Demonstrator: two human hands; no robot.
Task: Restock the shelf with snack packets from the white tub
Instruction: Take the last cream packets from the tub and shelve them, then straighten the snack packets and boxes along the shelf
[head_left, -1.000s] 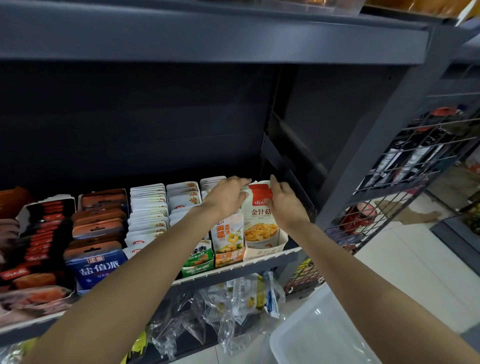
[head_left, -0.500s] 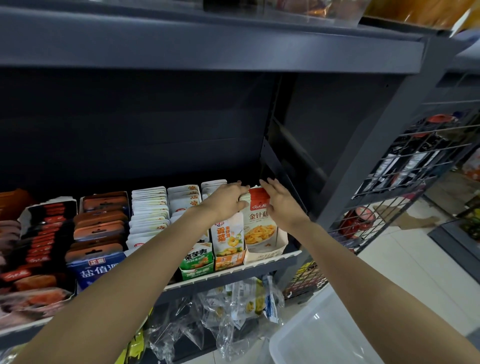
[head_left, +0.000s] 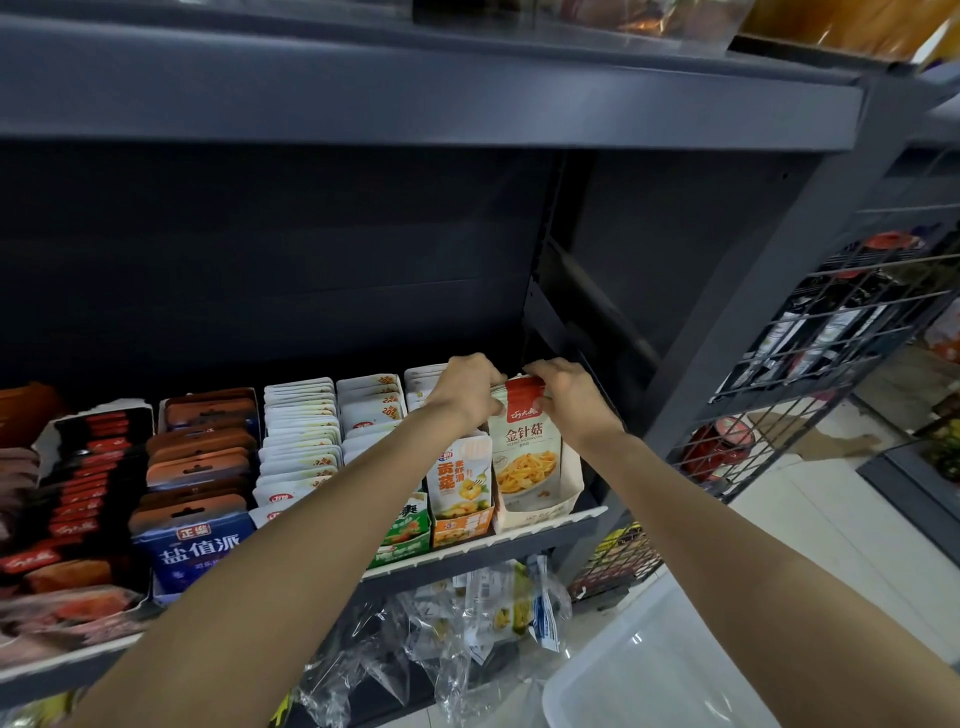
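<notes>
Head view: our left hand (head_left: 467, 387) and right hand (head_left: 563, 395) both pinch the mushroom packets (head_left: 524, 441) upright in their end tray (head_left: 563, 499), squaring the row; the white tub (head_left: 649, 675) waits below.

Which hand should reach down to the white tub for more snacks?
Probably the right hand. The white tub sits low on the right, under that arm. The left hand would have to cross over.
</notes>
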